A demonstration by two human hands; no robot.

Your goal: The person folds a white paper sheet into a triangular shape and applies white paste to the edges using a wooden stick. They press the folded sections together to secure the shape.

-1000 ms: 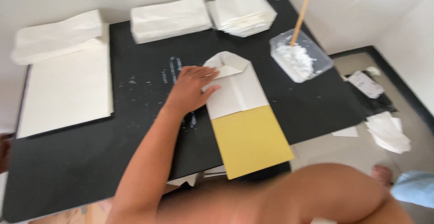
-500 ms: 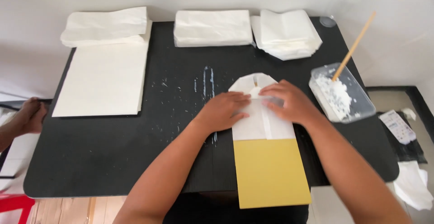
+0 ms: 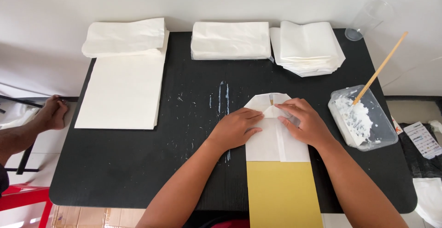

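A white folded paper bag (image 3: pixel 276 138) lies on the black table (image 3: pixel 138 163), its top end folded into flaps, its lower part over a yellow card (image 3: pixel 282 193). My left hand (image 3: pixel 237 129) presses flat on the bag's left side. My right hand (image 3: pixel 306 122) rests on the right side, fingertips on the folded flaps near the top centre. Both hands press the paper and grip nothing.
Stacks of white paper (image 3: pixel 122 87) and folded bags (image 3: pixel 230 40), (image 3: pixel 308 47) line the table's left and far sides. A clear tub of white paste (image 3: pixel 361 117) with a wooden stick (image 3: pixel 380 69) sits at right, a plastic cup (image 3: pixel 368 18) behind. Another person's foot (image 3: pixel 51 114) shows at left.
My right hand came onto the bag beside the left one a second ago. Since then both hands have stayed on the folded top, and the view has steadied and centred.
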